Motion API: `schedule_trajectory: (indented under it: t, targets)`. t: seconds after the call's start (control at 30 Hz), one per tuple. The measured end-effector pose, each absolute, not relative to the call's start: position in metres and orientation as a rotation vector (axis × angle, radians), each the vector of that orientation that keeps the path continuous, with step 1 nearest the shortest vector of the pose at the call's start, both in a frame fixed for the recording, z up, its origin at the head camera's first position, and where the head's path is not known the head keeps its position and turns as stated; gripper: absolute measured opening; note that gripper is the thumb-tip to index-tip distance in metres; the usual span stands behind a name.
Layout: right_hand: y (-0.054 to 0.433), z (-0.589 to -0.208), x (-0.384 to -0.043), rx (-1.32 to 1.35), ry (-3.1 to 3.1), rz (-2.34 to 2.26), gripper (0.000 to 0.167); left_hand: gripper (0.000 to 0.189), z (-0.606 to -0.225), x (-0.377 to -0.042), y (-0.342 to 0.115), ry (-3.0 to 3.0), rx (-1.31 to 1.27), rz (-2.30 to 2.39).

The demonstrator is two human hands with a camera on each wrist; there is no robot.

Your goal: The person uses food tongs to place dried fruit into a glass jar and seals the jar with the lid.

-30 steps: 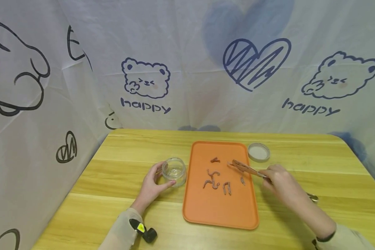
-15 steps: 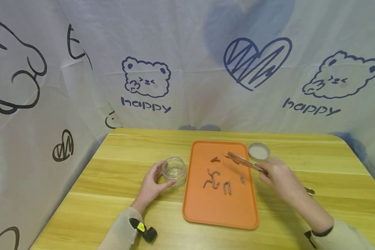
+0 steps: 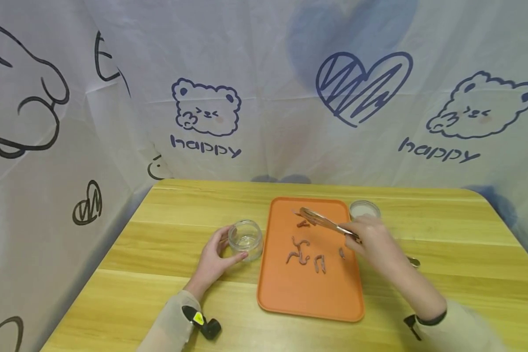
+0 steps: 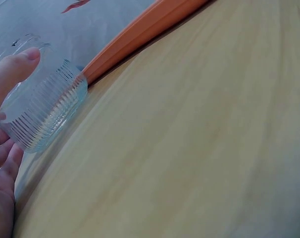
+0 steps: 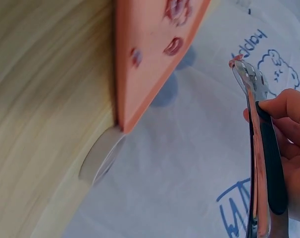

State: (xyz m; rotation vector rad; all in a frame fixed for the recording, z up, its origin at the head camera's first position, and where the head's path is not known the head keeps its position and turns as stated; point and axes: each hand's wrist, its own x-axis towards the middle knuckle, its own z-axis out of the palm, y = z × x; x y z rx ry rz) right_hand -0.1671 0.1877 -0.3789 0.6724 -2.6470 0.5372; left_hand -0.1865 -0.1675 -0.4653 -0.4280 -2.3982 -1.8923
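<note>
My left hand [image 3: 215, 256] holds a clear ribbed glass jar [image 3: 245, 239], thumb on the near side and fingers round the far side. The jar stands upright on the table, left of an orange tray [image 3: 310, 298]. Above the tray, my right hand [image 3: 374, 242] grips metal tongs [image 3: 327, 224]. The right wrist view shows dark grips on the tongs [image 5: 269, 163] and a small reddish, worm-like piece [image 5: 235, 61] pinched at their tips. Several brownish worm-like pieces [image 3: 301, 259] lie scattered on the tray. Nothing shows inside the jar.
A round lid [image 3: 362, 207] lies beside the tray's far right corner, partly behind my right hand. The wooden table [image 3: 158, 264] ends at a patterned cloth backdrop [image 3: 277, 132]. The tray has a low raised rim.
My right hand has carried the tongs left across the tray's far part, with the piece at their tips. My left hand and the jar have stayed in place.
</note>
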Motion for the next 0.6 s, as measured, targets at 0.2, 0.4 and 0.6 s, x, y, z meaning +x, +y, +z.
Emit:
schedule_trajectory:
  t: [0.2,0.4,0.6]
  targets:
    - [0.167,-0.378,-0.168,0.714,-2.631,0.644,0.017,0.073,-0.465,-0.186,-0.167,-2.402,-0.421,-1.883]
    - [0.15,-0.379,-0.17,0.788,-2.557,0.66,0.019,0.073,-0.464,-0.185,-0.167,-2.42,-0.41,-1.864]
    - [0.134,-0.38,-0.173,0.84,-2.538,0.665,0.022,0.074,-0.464,-0.186,-0.167,-2.419,-0.411,-1.865]
